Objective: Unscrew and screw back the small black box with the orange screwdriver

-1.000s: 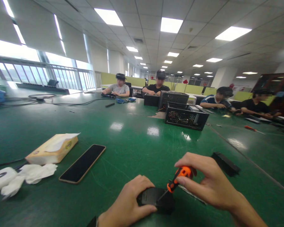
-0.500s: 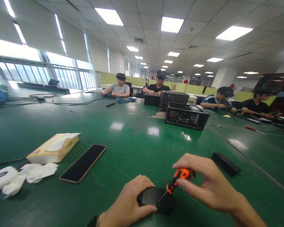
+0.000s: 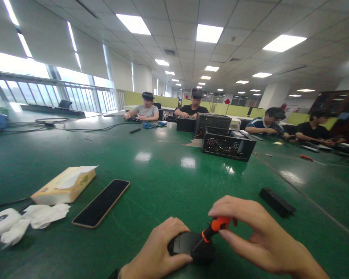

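My left hand [image 3: 159,248] grips a small black box-shaped part [image 3: 202,254] against the green tabletop, thumb along its near side and fingers over its far side. In my right hand [image 3: 256,230] is a screwdriver [image 3: 216,226] with an orange and black handle, held between thumb and fingers. It leans, its thin shaft pointing down and left to the top of the black part near my left thumb. The exact spot under the tip is too small to make out. To the right of my right hand lies a long black block [image 3: 277,202].
On the left lie a phone [image 3: 101,203], a tissue pack [image 3: 65,185], crumpled tissues [image 3: 42,217] and a white device [image 3: 2,223]. Open black computer cases [image 3: 228,143] stand further back. An orange-handled screwdriver [image 3: 307,158] lies at right. Several people sit across the green table [image 3: 151,174].
My right hand and the screwdriver have shifted slightly down and left, and the handle shows a different turned side. My left hand still holds the black part. The view tilted a little.
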A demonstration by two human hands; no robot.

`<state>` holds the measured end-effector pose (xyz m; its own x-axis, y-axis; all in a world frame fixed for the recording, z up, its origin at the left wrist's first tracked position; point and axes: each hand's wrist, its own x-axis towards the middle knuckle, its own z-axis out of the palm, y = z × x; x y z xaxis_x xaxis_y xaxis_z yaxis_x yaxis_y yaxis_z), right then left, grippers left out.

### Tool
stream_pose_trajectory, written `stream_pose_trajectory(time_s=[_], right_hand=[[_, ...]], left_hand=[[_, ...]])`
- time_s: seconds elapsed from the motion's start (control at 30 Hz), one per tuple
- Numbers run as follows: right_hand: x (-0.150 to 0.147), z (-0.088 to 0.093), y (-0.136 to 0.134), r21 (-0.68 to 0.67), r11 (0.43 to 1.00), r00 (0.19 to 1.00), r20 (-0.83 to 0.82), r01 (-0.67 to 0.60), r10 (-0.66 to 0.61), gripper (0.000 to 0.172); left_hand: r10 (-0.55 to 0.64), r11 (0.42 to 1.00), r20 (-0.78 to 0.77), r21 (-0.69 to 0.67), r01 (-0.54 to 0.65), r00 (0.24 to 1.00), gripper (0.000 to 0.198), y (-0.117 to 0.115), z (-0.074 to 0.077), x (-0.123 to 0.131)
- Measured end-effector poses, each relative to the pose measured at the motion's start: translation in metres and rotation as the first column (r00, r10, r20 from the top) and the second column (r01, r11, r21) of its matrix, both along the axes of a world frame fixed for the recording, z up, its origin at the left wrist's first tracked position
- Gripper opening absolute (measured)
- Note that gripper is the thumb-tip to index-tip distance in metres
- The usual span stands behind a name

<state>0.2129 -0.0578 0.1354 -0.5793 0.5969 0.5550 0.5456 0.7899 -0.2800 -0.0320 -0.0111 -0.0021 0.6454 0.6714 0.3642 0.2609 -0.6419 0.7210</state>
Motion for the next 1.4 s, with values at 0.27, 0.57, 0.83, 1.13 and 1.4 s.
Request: stream_pose_trajectory(time_s=[0.27,0.57,0.83,1.13,1.4], right_hand=[[0.0013,-0.0004,-0.0028,-0.098,0.992,0.995,0.074,0.079,-0.071,0.016],[0.0032,0.0012,-0.0037,-0.168,0.984,0.994,0.094,0.068,-0.053,0.013],[0.0043,0.006,-0.0025,-0.222,0.974,0.995,0.103,0.042,-0.02,0.021],[0.0062,0.0009,-0.0024,-0.157,0.976,0.98,0.155,0.152,-0.128,0.016],[0.0054,0.0052,-0.0043,-0.169,0.982,0.992,0.101,0.088,-0.071,0.017]], left_hand=[[-0.003,1.0,-0.001,0.0,0.003,1.0,0.037,0.0014,-0.0002,0.0002],[0.005,1.0,-0.014,-0.001,-0.005,1.0,0.034,-0.0003,0.0014,0.0004],[0.007,1.0,-0.012,-0.004,-0.007,1.0,0.036,0.0015,0.0015,0.0007],[0.011,1.0,-0.024,-0.004,-0.011,1.0,0.035,0.0009,0.0009,0.0008],[0.01,1.0,-0.018,-0.004,-0.01,1.0,0.036,0.0015,-0.0004,0.0006]])
